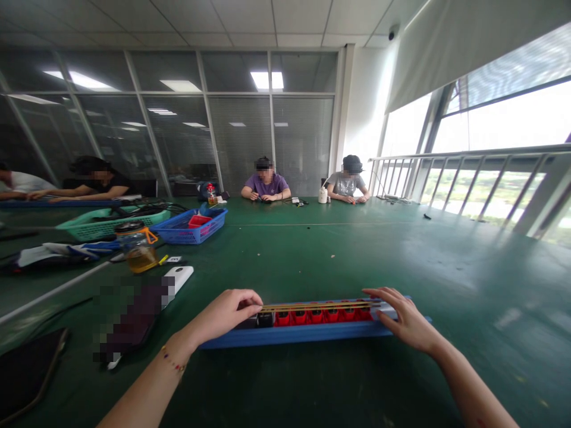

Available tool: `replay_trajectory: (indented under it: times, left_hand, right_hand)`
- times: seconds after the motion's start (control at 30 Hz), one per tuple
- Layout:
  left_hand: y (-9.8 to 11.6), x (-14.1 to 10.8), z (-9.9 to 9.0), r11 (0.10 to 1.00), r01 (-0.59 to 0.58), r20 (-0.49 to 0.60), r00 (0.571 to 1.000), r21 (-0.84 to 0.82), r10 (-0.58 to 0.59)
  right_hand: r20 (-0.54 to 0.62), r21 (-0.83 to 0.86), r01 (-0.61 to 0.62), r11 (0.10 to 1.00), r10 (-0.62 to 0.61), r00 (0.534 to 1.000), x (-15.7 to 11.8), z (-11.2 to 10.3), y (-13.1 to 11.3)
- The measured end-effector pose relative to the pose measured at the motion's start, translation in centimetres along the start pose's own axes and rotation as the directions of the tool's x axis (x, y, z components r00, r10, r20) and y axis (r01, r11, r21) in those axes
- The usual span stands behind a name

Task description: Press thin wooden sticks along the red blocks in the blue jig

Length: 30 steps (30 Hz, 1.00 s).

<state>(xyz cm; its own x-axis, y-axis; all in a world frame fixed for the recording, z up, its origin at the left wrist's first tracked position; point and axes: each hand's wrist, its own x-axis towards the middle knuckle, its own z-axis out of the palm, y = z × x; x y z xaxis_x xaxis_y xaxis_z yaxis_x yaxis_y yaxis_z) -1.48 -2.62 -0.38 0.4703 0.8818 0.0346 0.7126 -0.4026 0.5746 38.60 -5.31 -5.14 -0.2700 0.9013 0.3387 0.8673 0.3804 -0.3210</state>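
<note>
Left hand (236, 309) at long thin rods (316, 307)

The green counter (370, 255) is backed by a glass partition (241, 134), in which bright lights (179, 86) are seen; along the counter's right edge, windows (491, 132) are fronted by a railing (473, 153) and partly covered by a pale blind (464, 53).
</note>
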Motion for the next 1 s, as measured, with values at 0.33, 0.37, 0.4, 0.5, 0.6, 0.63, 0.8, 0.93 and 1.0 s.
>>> replay_trajectory:
  times: [0.33, 0.37, 0.4, 0.5, 0.6, 0.63, 0.8, 0.93, 1.0]
  left_hand:
    - [0.3, 0.5, -0.6, 1.000, 0.020, 0.037, 0.999, 0.012, -0.021]
    - [0.2, 0.6, -0.6, 1.000, 0.022, 0.040, 0.999, 0.022, -0.022]
    - [0.2, 0.7, -0.7, 0.999, 0.017, 0.034, 0.999, 0.038, -0.018]
    - [0.4, 0.7, -0.8, 0.992, -0.021, -0.038, 0.999, 0.124, 0.026]
    - [1.1, 0.5, -1.1, 0.974, -0.033, -0.140, 0.988, 0.223, 0.065]
    - [1.4, 0.4, -1.3, 0.968, -0.032, -0.175, 0.982, 0.248, 0.077]
    - [1.9, -0.2, -2.8, 0.920, -0.070, -0.339, 0.917, 0.385, 0.212]
    - [1.0, 0.5, -4.4, 0.898, -0.015, -0.464, 0.852, 0.440, 0.242]
    - [0.1, 1.6, -4.5, 0.901, 0.019, -0.470, 0.858, 0.434, 0.209]
  right_hand:
    - [-0.042, -0.191, 0.222, 0.956, -0.234, 0.971, 1.1, 2.5, -6.3]
    - [-0.007, -0.198, 0.229, 0.953, -0.235, 0.972, 1.0, 2.8, -6.7]
    - [0.018, -0.203, 0.230, 0.952, -0.232, 0.973, 1.0, 3.0, -7.0]
    - [0.049, -0.210, 0.228, 0.951, -0.223, 0.974, 0.9, 3.4, -7.1]
    - [0.031, -0.227, 0.240, 0.944, -0.239, 0.971, 0.9, 3.5, -6.9]
    - [0.021, -0.233, 0.244, 0.941, -0.246, 0.969, 0.9, 3.5, -6.8]
    - [-0.065, -0.286, 0.221, 0.932, -0.250, 0.966, 0.8, 3.5, -6.9]
    - [-0.136, -0.318, 0.200, 0.927, -0.253, 0.958, 0.7, 3.3, -6.8]
    - [-0.131, -0.318, 0.218, 0.923, -0.270, 0.954, 0.8, 3.2, -6.7]
